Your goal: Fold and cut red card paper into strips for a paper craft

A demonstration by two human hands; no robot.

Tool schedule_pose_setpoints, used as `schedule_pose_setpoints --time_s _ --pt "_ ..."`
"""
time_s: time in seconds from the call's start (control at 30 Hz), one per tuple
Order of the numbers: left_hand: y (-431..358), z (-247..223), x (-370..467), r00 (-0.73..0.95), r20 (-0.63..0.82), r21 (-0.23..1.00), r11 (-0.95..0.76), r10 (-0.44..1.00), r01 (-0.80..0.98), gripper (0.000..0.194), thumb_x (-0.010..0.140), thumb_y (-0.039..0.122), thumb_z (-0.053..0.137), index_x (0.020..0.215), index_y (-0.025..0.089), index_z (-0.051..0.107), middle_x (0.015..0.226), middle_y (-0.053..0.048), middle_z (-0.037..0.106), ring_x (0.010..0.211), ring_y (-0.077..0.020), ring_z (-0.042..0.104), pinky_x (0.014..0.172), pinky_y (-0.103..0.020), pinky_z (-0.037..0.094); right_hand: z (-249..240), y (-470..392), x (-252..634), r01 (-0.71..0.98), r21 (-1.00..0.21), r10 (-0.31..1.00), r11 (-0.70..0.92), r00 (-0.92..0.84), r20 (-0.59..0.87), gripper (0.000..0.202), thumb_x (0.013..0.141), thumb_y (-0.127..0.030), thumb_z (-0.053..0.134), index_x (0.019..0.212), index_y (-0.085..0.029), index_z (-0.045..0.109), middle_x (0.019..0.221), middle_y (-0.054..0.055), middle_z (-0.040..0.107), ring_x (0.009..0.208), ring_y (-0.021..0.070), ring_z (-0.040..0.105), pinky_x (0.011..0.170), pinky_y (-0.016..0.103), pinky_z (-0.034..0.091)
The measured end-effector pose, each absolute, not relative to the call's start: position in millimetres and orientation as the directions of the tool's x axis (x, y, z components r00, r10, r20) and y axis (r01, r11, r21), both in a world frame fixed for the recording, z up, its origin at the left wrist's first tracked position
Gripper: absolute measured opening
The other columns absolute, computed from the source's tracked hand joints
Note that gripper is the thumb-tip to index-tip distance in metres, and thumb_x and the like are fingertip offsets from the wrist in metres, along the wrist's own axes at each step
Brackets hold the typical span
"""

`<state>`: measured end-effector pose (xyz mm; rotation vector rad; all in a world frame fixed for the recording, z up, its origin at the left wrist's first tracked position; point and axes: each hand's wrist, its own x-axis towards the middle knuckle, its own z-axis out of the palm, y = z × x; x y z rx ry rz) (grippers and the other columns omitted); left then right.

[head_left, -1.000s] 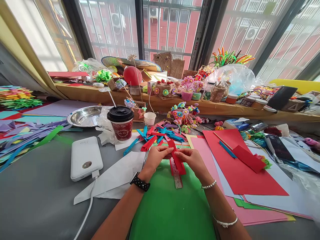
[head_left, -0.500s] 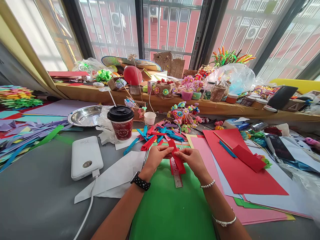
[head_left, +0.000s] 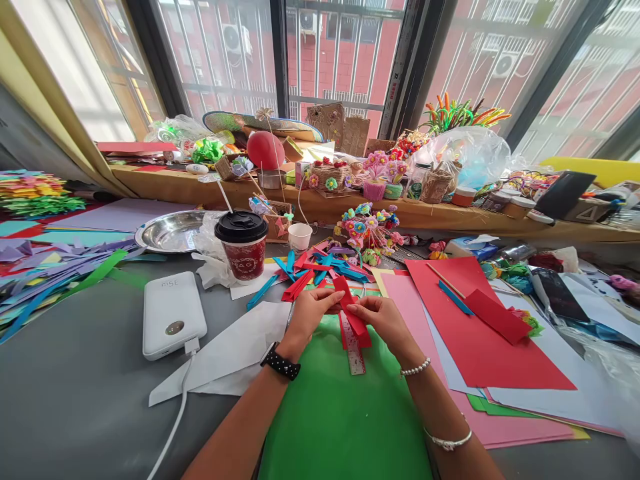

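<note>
A narrow red paper strip (head_left: pixel 353 311) is pinched between my two hands, above the green mat (head_left: pixel 350 413). My left hand (head_left: pixel 314 312) grips its left edge with thumb and fingertips. On the strip's right side, my right hand (head_left: pixel 381 317) holds it the same way. Under the strip lies a clear ruler (head_left: pixel 355 358), partly covered, with more red paper beside it. Beyond my hands sits a pile of folded blue and red strips (head_left: pixel 325 265).
Left of the mat are a white power bank (head_left: pixel 174 317) with its cable, white paper (head_left: pixel 235 350) and a lidded cup (head_left: pixel 244 250). Red sheets (head_left: pixel 500 353) and pink sheets lie to the right. Craft flowers (head_left: pixel 370 227) stand behind the pile.
The red strip has tilted slightly, its upper end shifting a little up and left. Both hands keep hold of it, nearly in the same place.
</note>
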<state>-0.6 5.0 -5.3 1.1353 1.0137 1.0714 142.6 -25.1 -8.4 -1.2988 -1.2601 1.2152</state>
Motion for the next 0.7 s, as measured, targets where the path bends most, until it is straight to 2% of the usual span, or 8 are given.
schedule_pose_setpoints --time_s 0.13,0.27,0.5,0.7 --pt "5.1 -2.0 -0.9 0.140 -0.091 0.979 0.115 0.986 -0.169 0.018 0.057 0.028 0.067 0.067 0.014 0.066 0.064 -0.001 0.066 0.059 -0.0122 0.060 0.062 -0.023 0.050 -8.7 -25.1 141.8 0.033 -0.996 0.994 -0.079 -0.078 -0.082 0.025 0.058 -0.038 0.065 0.059 -0.014 0.059 0.055 -0.003 0.056 0.049 0.0091 0.049 0.048 0.020 0.037" --pt "5.0 0.2 -0.3 0.102 -0.101 0.979 0.117 0.990 -0.167 0.020 0.055 0.027 0.068 0.069 0.012 0.065 0.068 -0.002 0.066 0.059 -0.0132 0.060 0.064 -0.025 0.050 -9.0 -24.4 141.5 0.014 -0.998 0.995 -0.066 -0.071 -0.066 0.024 0.058 -0.037 0.065 0.058 -0.015 0.057 0.054 -0.004 0.055 0.049 0.0082 0.048 0.048 0.020 0.036" --pt "6.1 0.9 -3.9 0.138 -0.051 0.990 0.069 0.989 -0.124 0.021 0.054 0.028 0.068 0.066 0.012 0.062 0.065 -0.001 0.063 0.063 -0.0132 0.059 0.063 -0.024 0.049 -4.7 -25.8 146.0 0.109 -0.994 0.994 -0.026 -0.107 -0.038 0.021 0.062 -0.034 0.062 0.060 -0.013 0.059 0.054 -0.002 0.054 0.050 0.0083 0.046 0.048 0.020 0.035" --pt "5.6 4.1 -7.8 0.229 -0.037 0.998 0.046 0.973 -0.034 0.024 0.058 0.030 0.065 0.073 0.012 0.061 0.068 -0.002 0.063 0.066 -0.0138 0.058 0.063 -0.024 0.046 -2.9 -24.9 151.3 0.142 -0.985 0.995 0.096 -0.018 0.095 0.022 0.070 -0.034 0.054 0.071 -0.013 0.062 0.060 -0.001 0.056 0.053 0.0094 0.047 0.048 0.020 0.035"
